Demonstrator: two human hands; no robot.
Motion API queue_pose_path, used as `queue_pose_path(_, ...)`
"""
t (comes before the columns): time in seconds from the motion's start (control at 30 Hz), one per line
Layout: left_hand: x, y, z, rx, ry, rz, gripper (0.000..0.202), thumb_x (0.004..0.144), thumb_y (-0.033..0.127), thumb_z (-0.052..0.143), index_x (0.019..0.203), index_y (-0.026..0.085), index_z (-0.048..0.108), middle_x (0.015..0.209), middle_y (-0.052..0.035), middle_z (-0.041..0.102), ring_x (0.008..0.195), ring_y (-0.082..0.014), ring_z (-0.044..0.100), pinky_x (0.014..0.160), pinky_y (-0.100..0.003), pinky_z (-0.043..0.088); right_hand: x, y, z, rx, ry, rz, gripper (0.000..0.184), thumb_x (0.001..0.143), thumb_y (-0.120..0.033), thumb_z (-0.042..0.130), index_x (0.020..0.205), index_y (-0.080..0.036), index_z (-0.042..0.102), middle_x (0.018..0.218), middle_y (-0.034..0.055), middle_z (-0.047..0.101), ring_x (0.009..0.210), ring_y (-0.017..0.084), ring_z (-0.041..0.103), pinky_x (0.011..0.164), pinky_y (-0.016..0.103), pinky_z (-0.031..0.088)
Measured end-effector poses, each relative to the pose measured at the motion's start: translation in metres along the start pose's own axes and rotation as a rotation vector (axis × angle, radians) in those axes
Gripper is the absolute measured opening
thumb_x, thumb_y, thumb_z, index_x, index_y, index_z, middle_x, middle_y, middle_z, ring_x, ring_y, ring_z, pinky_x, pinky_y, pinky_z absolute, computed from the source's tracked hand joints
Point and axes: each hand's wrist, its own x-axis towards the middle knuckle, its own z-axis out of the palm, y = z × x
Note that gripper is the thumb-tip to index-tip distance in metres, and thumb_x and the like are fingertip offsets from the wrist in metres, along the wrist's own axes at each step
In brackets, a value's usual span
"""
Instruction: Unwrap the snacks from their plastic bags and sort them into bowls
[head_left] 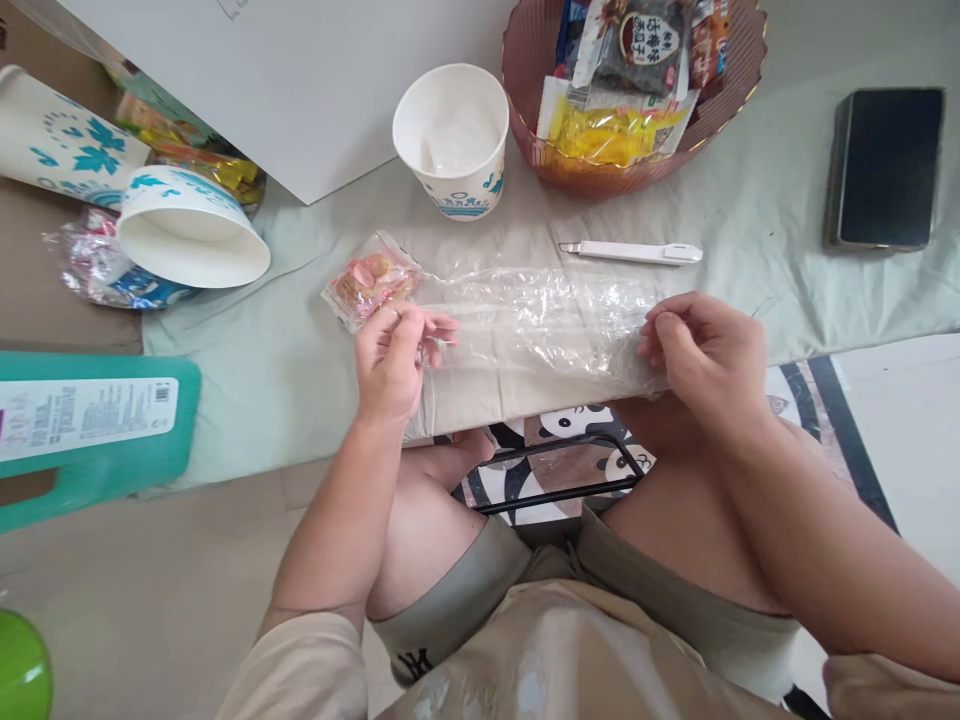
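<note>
A long clear plastic bag (555, 325) lies stretched out, crinkled and shiny, along the front of the cloth-covered table. At its left end is my left hand (391, 360), thumb and forefinger pinched on the plastic and the other fingers curled loosely. My right hand (709, 350) is closed on the bag's right end, its fingertips partly hidden. Just beyond my left hand sits a small snack packet (375, 280) with pinkish contents in clear wrapping. A white craft knife (630, 252) with a thin metal tip lies behind the bag.
A white paper cup (457, 140) stands upright beside a pink ribbed bowl (547, 160) of wrapped snacks. The black phone-like device (889, 165) lies at right. Tipped paper cups (195, 230), a white box (300, 90) and a teal container (150, 420) occupy the left.
</note>
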Motion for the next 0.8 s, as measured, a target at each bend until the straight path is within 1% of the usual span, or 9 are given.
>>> queue_pose_path(0.13,0.002,-0.002,-0.002,0.097,0.0,-0.019,0.044,0.086,0.061,0.074,0.073,0.022,0.059,0.063,-0.0003,0.071,0.038,-0.0095,0.058,0.029,-0.02,0.025,0.001,0.001,0.001,-0.015,-0.002,0.046,0.012,0.088,-0.025,0.058,0.082,-0.023,0.068,0.073,0.0009,0.071,0.051,0.014,0.062,0.053,0.031,0.05)
queue_pose_path(0.27,0.005,-0.005,-0.014,0.227,-0.018,0.004,0.037,0.089,0.054,0.072,0.074,0.022,0.065,0.045,0.005,0.058,0.03,-0.0086,0.048,0.027,-0.021,0.02,0.001,0.002,0.0,-0.106,-0.008,-0.003,0.013,0.09,-0.027,0.058,0.09,-0.024,0.071,0.073,-0.0004,0.073,0.049,0.013,0.057,0.055,0.031,0.048)
queue_pose_path(0.33,0.007,-0.006,-0.021,0.259,-0.045,0.02,0.033,0.09,0.048,0.072,0.072,0.021,0.069,0.049,0.0034,0.062,0.032,-0.0073,0.046,0.031,-0.022,0.027,0.002,0.002,0.0,-0.141,-0.002,-0.04,0.012,0.091,-0.026,0.059,0.09,-0.024,0.071,0.07,-0.0011,0.072,0.052,0.014,0.059,0.06,0.031,0.049)
queue_pose_path(0.4,0.009,-0.009,-0.027,0.257,-0.051,0.083,0.03,0.09,0.045,0.072,0.072,0.021,0.075,0.061,-0.0001,0.071,0.046,-0.0096,0.059,0.043,-0.023,0.044,0.003,0.001,0.0,-0.165,-0.009,-0.046,0.01,0.092,-0.025,0.059,0.09,-0.025,0.07,0.068,-0.0016,0.071,0.053,0.015,0.061,0.06,0.031,0.048)
queue_pose_path(0.5,0.014,-0.014,-0.033,0.19,-0.099,0.23,0.032,0.091,0.052,0.07,0.078,0.026,0.081,0.092,-0.0044,0.082,0.093,-0.0201,0.076,0.084,-0.034,0.062,0.004,0.001,0.001,-0.171,-0.031,-0.034,0.01,0.092,-0.025,0.059,0.09,-0.025,0.069,0.066,-0.0022,0.07,0.052,0.014,0.059,0.059,0.03,0.047)
queue_pose_path(0.57,0.017,-0.016,-0.037,0.17,-0.252,0.315,0.04,0.092,0.064,0.065,0.09,0.029,0.084,0.117,-0.0064,0.081,0.12,-0.0283,0.072,0.109,-0.046,0.056,0.004,0.001,0.001,-0.16,-0.036,-0.028,0.011,0.093,-0.025,0.059,0.091,-0.025,0.069,0.066,-0.0023,0.069,0.051,0.014,0.058,0.058,0.03,0.046)
queue_pose_path(0.63,0.019,-0.015,-0.039,0.246,-0.454,0.403,0.051,0.09,0.072,0.061,0.108,0.03,0.084,0.137,-0.0089,0.075,0.14,-0.0357,0.061,0.123,-0.057,0.045,0.005,0.002,0.002,-0.158,-0.034,-0.028,0.011,0.093,-0.025,0.059,0.091,-0.024,0.07,0.065,-0.0025,0.068,0.051,0.014,0.058,0.057,0.03,0.045)
queue_pose_path(0.7,0.019,-0.014,-0.041,0.386,-0.608,0.478,0.057,0.089,0.073,0.061,0.119,0.03,0.081,0.147,-0.0111,0.069,0.152,-0.0409,0.048,0.128,-0.064,0.036,0.005,0.003,0.002,-0.159,-0.026,-0.03,0.011,0.092,-0.025,0.059,0.09,-0.025,0.07,0.064,-0.0029,0.067,0.051,0.014,0.057,0.057,0.03,0.045)
queue_pose_path(0.8,0.016,-0.009,-0.043,0.521,-0.672,0.516,0.047,0.087,0.063,0.068,0.119,0.03,0.079,0.142,-0.0122,0.072,0.155,-0.0419,0.045,0.126,-0.067,0.037,0.006,0.005,0.001,-0.144,-0.006,-0.024,0.012,0.09,-0.024,0.059,0.089,-0.025,0.071,0.063,-0.0033,0.067,0.05,0.013,0.055,0.057,0.03,0.045)
